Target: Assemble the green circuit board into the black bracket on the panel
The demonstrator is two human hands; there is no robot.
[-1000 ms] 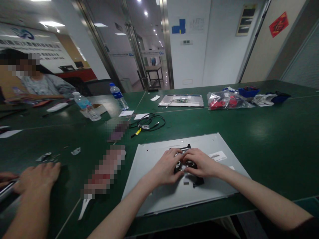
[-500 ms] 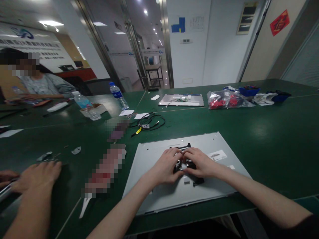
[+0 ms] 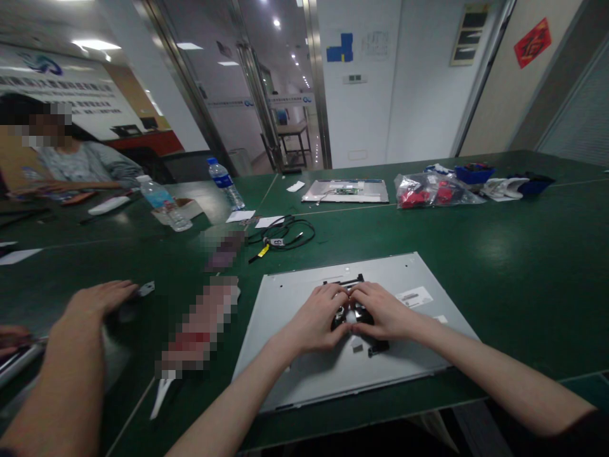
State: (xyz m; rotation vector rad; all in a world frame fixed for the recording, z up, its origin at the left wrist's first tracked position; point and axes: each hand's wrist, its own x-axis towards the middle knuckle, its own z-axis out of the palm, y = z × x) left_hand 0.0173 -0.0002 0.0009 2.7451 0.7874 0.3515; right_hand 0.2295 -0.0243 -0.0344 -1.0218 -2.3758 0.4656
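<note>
A flat light-grey panel (image 3: 304, 374) lies on the green table before me. Over its middle, my left hand (image 3: 323, 317) and my right hand (image 3: 380, 311) meet at the fingertips, both curled around small shiny black parts (image 3: 363, 313). The fingers hide much of these parts. A black strip (image 3: 349, 280) shows just beyond my fingers, and another black piece (image 3: 379, 348) sits below my right hand. White labels (image 3: 415, 297) are on the panel to the right.
Nearby at left, another person's hand (image 3: 98, 301) reaches over the table. Beyond the panel are a coiled black cable (image 3: 304, 244), two bottles (image 3: 226, 184), a second panel (image 3: 346, 192) and a plastic bag with red items (image 3: 431, 192). Someone sits at the far left.
The other person's hand at left has moved forward and right, to a small silvery piece. My own hands have hardly moved on the black parts.
</note>
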